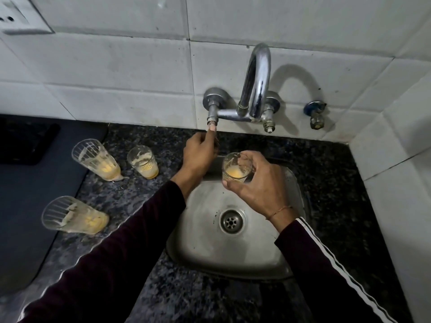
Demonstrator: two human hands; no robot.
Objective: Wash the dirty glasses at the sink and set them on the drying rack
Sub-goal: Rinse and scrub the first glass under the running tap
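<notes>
My right hand (258, 185) grips a small dirty glass (235, 170) with yellow residue, upright over the steel sink (203, 229), beneath the curved tap spout (256, 78). My left hand (198, 152) is closed around the tap's left handle (212, 127), fingers wrapped on it. No water is seen running. Three more dirty glasses with yellow residue stand on the dark granite counter (144, 201) to the left: a tall one (98, 160), a short one (143, 162) and a tall one nearer me (74, 215).
A dark mat (28, 187) covers the counter at far left. The white tiled wall (116, 66) stands behind, with a small valve (316, 115) right of the tap and a socket plate (16, 17) at top left. A tiled side wall (401, 183) bounds the right.
</notes>
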